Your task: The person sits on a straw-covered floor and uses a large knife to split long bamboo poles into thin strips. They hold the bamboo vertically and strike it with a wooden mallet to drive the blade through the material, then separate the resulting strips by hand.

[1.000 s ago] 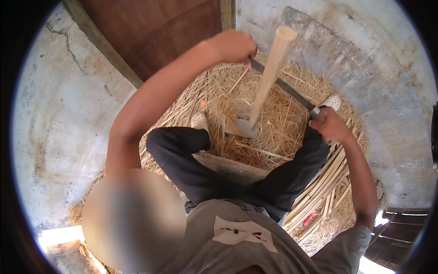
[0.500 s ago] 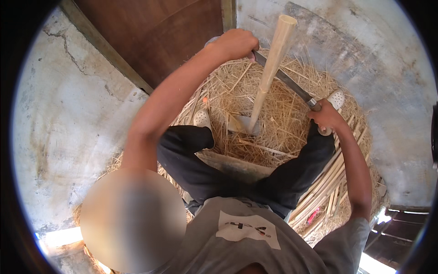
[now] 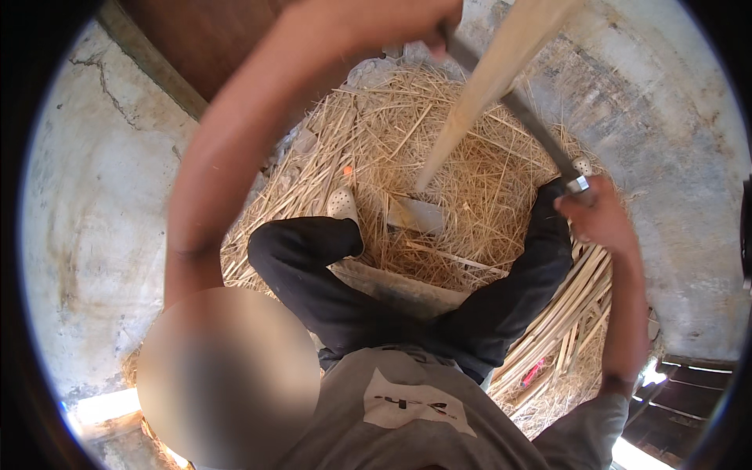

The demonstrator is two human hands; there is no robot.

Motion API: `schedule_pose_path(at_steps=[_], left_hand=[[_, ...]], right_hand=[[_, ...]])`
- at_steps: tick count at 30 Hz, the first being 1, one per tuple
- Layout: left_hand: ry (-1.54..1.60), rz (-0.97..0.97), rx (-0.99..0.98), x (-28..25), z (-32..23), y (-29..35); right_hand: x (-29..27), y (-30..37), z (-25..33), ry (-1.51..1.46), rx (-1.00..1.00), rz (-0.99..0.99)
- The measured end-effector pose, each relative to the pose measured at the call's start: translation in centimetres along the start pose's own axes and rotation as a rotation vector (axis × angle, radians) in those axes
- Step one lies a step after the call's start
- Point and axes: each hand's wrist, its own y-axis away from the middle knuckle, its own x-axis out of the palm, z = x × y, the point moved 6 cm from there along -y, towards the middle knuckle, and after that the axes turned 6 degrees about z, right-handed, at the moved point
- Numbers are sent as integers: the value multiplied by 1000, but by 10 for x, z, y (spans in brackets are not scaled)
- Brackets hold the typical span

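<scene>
The left hand (image 3: 407,19) and right hand (image 3: 599,219) are each closing around an end of a long dark metal blade (image 3: 521,110), which is crossing a pale upright wooden pole (image 3: 486,86) that is standing in yellow straw (image 3: 439,133) between the person's black-trousered legs (image 3: 313,258).

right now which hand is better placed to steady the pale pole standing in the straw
Probably the left hand: it is up beside the pale pole near the top. The right hand is lower, at the metal-collared end of the long dark blade, away from the pole.
</scene>
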Motion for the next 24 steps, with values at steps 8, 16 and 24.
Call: schedule_pose_path(at_steps=[8,16,24], left_hand=[[-557,357,80,113,67,6],[-128,-256,-139,100,47,88],[857,-399,-620,356,90,124]], right_hand=[[47,-29,-33,-28,117,9],[122,26,-54,-354,214,-67],[123,67,8,-740,207,-30]])
